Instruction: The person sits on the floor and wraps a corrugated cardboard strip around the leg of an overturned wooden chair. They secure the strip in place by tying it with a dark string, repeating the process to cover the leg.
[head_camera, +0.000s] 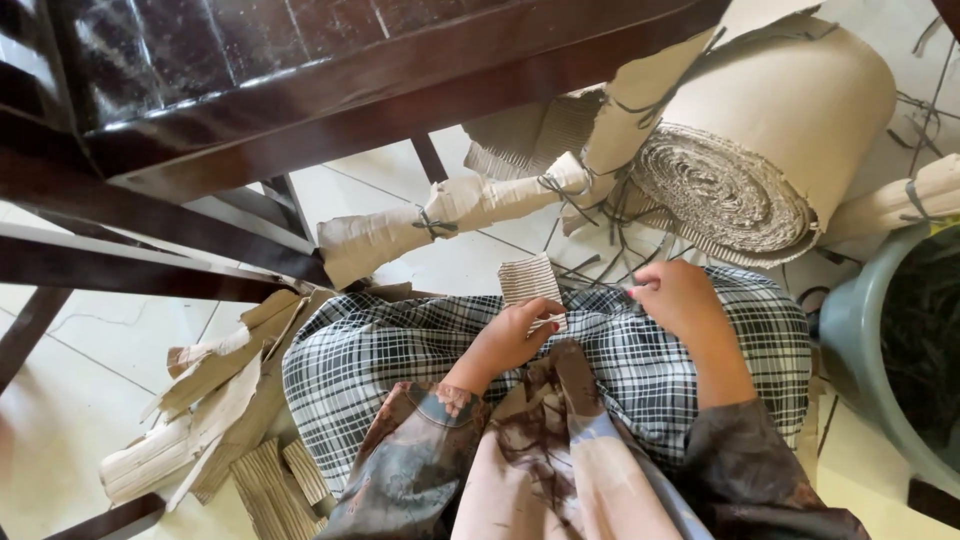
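Corrugated cardboard strip (531, 283) pinched in left hand (508, 338) fingers over checked lap, right hand (678, 297) loosely curled just right, big cardboard roll (760, 150) far right on floor.

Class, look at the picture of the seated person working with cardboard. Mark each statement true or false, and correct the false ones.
1. The left hand holds a small piece of corrugated cardboard. True.
2. A large roll of corrugated cardboard lies on the floor ahead. True.
3. The person's lap is covered by plain red cloth. False: the checked cloth is black and white.
4. The grey tub stands at the person's left. False: it stands at the right.
5. The tied cardboard bundle is bound with dark string. True.
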